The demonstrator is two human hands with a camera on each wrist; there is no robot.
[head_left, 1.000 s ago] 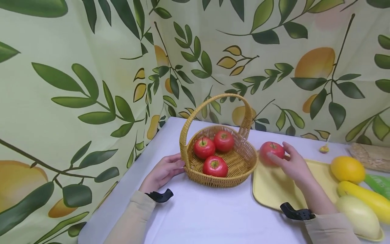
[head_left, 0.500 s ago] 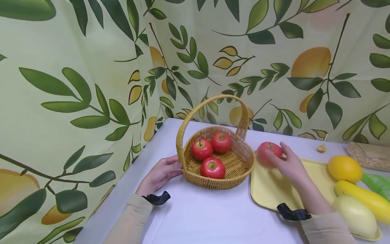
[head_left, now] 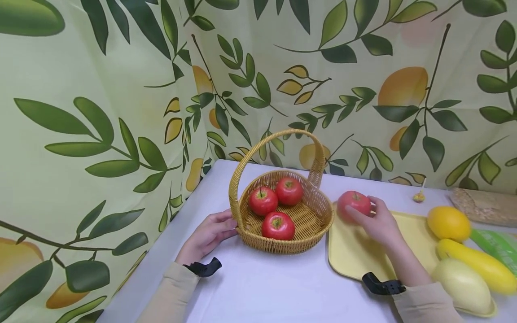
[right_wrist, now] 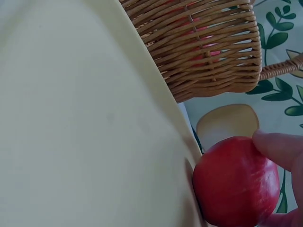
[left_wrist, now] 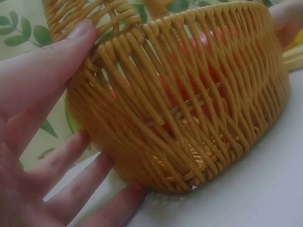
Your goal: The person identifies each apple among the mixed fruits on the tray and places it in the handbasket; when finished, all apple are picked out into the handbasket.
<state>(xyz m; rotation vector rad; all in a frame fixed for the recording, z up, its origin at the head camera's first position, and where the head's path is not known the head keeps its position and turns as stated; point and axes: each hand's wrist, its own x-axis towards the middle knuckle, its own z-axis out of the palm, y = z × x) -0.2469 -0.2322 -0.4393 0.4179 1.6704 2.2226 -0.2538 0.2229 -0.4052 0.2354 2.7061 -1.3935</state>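
A wicker basket [head_left: 282, 246] with a tall arched handle stands on the table, holding several red apples, such as the front one [head_left: 278, 225]. My left hand [head_left: 210, 235] touches its left side; in the left wrist view the thumb lies at the foot of the handle and fairly straight fingertips rest along the woven wall [left_wrist: 189, 104]. Right of the basket, my right hand [head_left: 377, 222] holds another red apple [head_left: 353, 204] between thumb and fingers, at the far left corner of a yellow tray [head_left: 355, 251]. The right wrist view shows this apple [right_wrist: 236, 182] right at the tray's edge.
On the tray's right side lie an orange fruit [head_left: 448, 223], a long yellow fruit [head_left: 480, 268] and a pale green-yellow one [head_left: 460, 287]. Behind them are a brown packet [head_left: 484, 206] and a green packet [head_left: 497, 244]. A leaf-patterned cloth [head_left: 242, 27] hangs behind the table.
The head view has shifted slightly, so everything sits a little further left and lower. Both hands, the basket and the held apple keep nearly the same places relative to one another.
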